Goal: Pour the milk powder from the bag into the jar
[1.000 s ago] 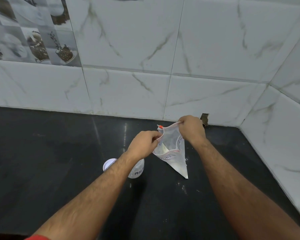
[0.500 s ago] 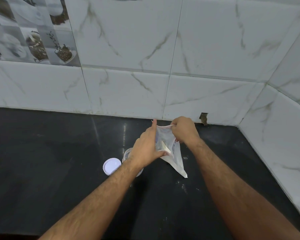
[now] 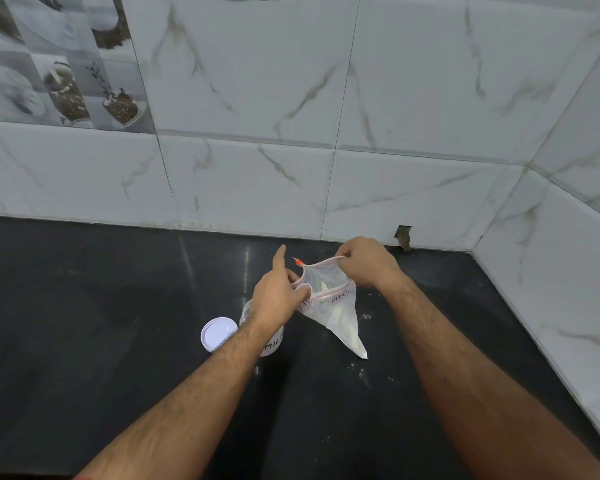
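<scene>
Head view, centre of the frame: the left hand (image 3: 278, 299) pinches the near lip of the bag (image 3: 333, 310) between thumb and curled fingers, its forefinger sticking straight up and free. The right hand (image 3: 368, 265) pinches the far lip, fingers curled round the pink zip strip, so the mouth is spread into an open loop with the orange slider (image 3: 298, 261) at its left end. White milk powder (image 3: 343, 323) sits low in the bag, sunk toward the pointed corner at lower right.

The jar (image 3: 271, 344), open and marked with lettering, stands on the black counter (image 3: 118, 323) just under the left wrist, partly hidden; its white lid (image 3: 219, 334) lies beside it to the left.

Judging from this, the mouth should stay spread, one lip brought over the jar rim, and the bag's corner raised slowly so the powder slides rather than dumps. Specks on the counter at lower right suggest powder spills easily.
</scene>
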A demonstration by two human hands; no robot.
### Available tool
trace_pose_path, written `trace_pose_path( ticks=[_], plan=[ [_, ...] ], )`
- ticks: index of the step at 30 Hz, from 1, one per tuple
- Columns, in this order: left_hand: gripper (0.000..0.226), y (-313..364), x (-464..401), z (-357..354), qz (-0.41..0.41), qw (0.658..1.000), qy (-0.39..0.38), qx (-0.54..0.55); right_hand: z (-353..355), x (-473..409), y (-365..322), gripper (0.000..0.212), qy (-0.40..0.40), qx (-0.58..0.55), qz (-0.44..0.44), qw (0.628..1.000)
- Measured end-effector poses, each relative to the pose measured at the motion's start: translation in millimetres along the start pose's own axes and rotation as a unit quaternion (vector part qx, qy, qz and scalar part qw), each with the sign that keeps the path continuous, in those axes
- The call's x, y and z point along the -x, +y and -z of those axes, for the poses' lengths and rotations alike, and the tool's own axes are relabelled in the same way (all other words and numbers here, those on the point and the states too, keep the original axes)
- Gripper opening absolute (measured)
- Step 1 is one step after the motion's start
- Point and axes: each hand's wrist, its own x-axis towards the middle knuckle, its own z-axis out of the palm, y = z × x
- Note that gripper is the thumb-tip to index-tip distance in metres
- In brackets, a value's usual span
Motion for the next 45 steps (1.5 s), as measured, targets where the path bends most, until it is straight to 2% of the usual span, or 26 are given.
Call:
trace_pose_path(
  ticks=[5,10,15,18,19,21,22,26,30,32,35,37,39,42,45],
  plan=[
    [0.07,3,-3,-5,0.008,0.999,0.039,-0.002,0,-5,17,0.019,0.002,-0.149,-0.017,0.989],
    [0.044,4,-7,-9,0.029,0.998,0.04,0.036,-2,-7,32,0.014,0.022,-0.277,-0.054,0.959],
    [0.045,8,-15,-8,0.035,0.997,0.049,0.042,-4,-6,47,0.004,0.06,-0.337,-0.072,0.937],
    [0.015,16,-27,-11,-0.007,1.0,0.009,-0.003,-5,-7,55,0.004,0.064,-0.343,-0.069,0.934],
    [0.016,20,-30,-11,-0.028,0.999,-0.008,-0.014,-4,-8,58,0.004,0.064,-0.353,-0.068,0.931],
    [0.038,29,-39,-12,-0.048,0.997,-0.026,-0.051,-1,-9,65,0.005,0.063,-0.381,-0.064,0.92],
    [0.04,33,-45,-11,-0.049,0.996,-0.028,-0.072,1,-9,69,0.006,0.062,-0.399,-0.062,0.913],
    [0.016,59,-66,-5,-0.078,0.987,-0.061,-0.123,4,-9,84,0.028,0.058,-0.513,-0.064,0.854],
    [0.019,79,-83,8,-0.142,0.98,-0.071,-0.118,0,-7,102,0.058,0.121,-0.638,-0.114,0.752],
    [0.019,85,-89,18,-0.161,0.981,-0.076,-0.071,-9,-4,110,0.06,0.133,-0.639,-0.169,0.739],
    [0.022,90,-97,29,-0.145,0.987,-0.049,0.038,-37,0,121,0.045,0.066,-0.568,-0.226,0.789],
    [0.026,93,-101,32,-0.127,0.989,-0.009,0.076,-57,3,123,0.044,-0.005,-0.549,-0.236,0.802],
    [0.032,99,-102,31,-0.107,0.99,0.034,0.079,-70,9,119,0.05,-0.079,-0.578,-0.241,0.775],
    [0.03,108,-104,27,-0.085,0.992,0.081,0.044,-80,19,104,0.056,-0.169,-0.658,-0.229,0.697],
    [0.031,114,-104,25,-0.075,0.989,0.121,-0.044,-86,20,90,0.058,-0.159,-0.731,-0.212,0.628]
  ],
)
